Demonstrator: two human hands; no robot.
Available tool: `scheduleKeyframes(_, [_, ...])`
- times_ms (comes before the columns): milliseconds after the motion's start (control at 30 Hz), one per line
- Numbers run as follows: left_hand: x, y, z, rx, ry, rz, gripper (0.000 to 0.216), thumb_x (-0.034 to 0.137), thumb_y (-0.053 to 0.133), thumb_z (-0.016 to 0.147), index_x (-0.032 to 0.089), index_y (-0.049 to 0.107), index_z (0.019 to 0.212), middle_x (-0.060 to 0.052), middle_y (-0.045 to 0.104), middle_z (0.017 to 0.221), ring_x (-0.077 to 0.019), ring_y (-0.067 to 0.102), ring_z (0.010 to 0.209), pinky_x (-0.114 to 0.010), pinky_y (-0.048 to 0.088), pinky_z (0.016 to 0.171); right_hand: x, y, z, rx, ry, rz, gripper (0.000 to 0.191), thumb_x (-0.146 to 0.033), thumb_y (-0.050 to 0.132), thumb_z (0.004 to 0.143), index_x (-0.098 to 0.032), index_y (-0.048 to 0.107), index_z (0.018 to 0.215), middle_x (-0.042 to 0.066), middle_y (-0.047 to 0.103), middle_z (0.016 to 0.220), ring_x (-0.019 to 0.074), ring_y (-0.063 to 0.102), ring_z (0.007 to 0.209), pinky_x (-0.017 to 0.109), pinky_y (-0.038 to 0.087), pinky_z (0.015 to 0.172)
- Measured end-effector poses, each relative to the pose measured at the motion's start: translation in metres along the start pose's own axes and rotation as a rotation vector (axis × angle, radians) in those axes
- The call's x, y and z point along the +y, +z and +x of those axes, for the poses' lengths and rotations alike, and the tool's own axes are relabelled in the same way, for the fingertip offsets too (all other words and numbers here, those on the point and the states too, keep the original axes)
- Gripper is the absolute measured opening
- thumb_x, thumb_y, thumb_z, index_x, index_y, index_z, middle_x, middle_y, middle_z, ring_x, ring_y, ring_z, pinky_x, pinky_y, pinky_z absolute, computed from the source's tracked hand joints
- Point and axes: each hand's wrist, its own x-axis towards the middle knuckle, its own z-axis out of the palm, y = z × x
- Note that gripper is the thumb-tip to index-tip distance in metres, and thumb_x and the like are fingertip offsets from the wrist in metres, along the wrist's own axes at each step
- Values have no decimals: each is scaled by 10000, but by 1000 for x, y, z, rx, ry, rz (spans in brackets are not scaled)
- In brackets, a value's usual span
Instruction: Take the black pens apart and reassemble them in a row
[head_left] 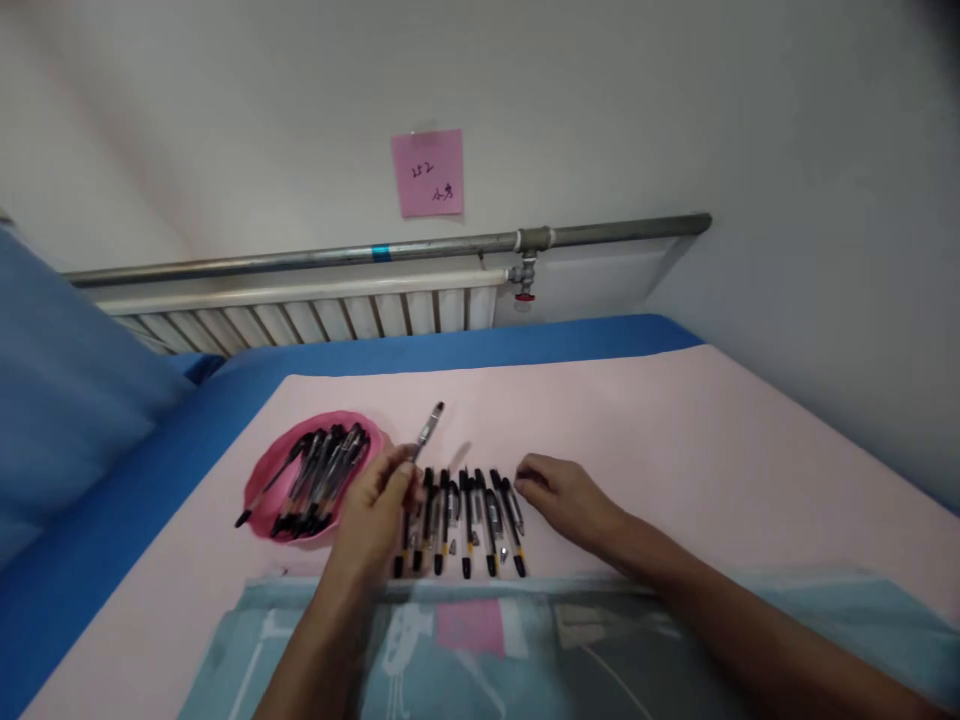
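Note:
My left hand [384,492] pinches a pen [429,425] with a clear barrel and dark end, tilted up to the right. Below and beside it on the pink sheet, several black-capped pens [466,520] lie in a row, with loose clear pen parts [493,508] and small tips [453,548] among them. Just right of the row, my right hand [562,492] is closed with its fingers curled; whatever they hold, if anything, is hidden. To the left of my left hand, a pink basket [251,487] holds a bundle of pens [322,480], one sticking out over its rim.
A pink sheet [637,420] covers the blue-edged surface [450,343]. Light blue patterned cloth [300,640] lies at the near edge. Behind are a radiator [315,315], a metal pipe [300,262] with a red-handled valve [525,297], and a wall note [428,173]. A blue curtain [67,370] hangs left.

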Motion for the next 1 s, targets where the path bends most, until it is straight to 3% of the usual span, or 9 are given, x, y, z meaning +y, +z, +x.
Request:
scheduleKeyframes(100, [-2,31,-17,-261,-176,-195,365,371,549,722,140,532,1004,-2,565,684,-96,504,507,-214,392,476,-9,1,-4,-56,82,405,133,-260,492,741,-165,540,820,-17,527,621,86,454,501,210,347,467])
scheduleKeyframes(167, [-4,45,-27,-348,-233,-238,364,374,543,732,144,524,1012,-2,564,693,-89,501,491,-211,381,460,-15,3,-5,-124,146,662,159,-291,488,755,-173,507,860,-54,474,539,57,370,378,187,273,369])
scheduleKeyframes(267, [-8,55,-35,-417,-272,-227,345,365,520,756,146,508,1022,-4,562,700,-94,515,515,-206,367,461,-19,4,-7,-110,185,906,179,-339,501,767,-173,488,832,-64,460,503,44,357,344,169,243,337])
scheduleKeyframes(367, [-8,56,-36,-434,-288,-223,324,364,517,760,152,497,1005,4,545,697,-98,509,540,-200,359,458,-22,6,-10,-127,199,967,173,-333,527,760,-171,493,808,-66,468,490,38,362,337,160,243,329])
scheduleKeyframes(533, [-2,57,-35,-482,-271,-183,248,407,497,781,159,503,773,63,418,534,-41,307,403,-171,217,389,-27,11,-14,-164,192,955,181,-310,584,715,-161,481,702,-74,458,460,31,359,326,159,232,325])
scheduleKeyframes(700, [-3,60,-40,-450,-334,-242,273,420,534,756,165,466,684,74,351,503,-47,298,433,-168,215,423,-19,8,-6,18,260,1077,169,-306,565,709,-163,481,681,-56,480,473,40,369,340,167,229,330])
scheduleKeyframes(800, [-5,61,-41,-433,-379,-269,283,427,528,752,168,450,671,80,343,476,-37,261,400,-163,192,403,-10,2,-1,112,212,1177,125,-246,582,659,-156,501,689,6,581,662,77,492,471,183,307,377])
scheduleKeyframes(867, [-5,62,-40,-395,-398,-269,281,435,526,743,171,454,681,88,337,457,-25,217,364,-157,166,378,-8,-1,0,84,190,1225,130,-195,589,626,-164,503,719,17,596,754,95,528,536,190,334,400])
scheduleKeyframes(1000, [-3,62,-38,-373,-416,-238,282,451,526,728,179,453,706,97,344,452,-8,157,319,-154,108,336,-18,1,-6,-90,317,1181,156,-232,614,661,-174,484,725,-55,487,563,27,352,370,157,209,335])
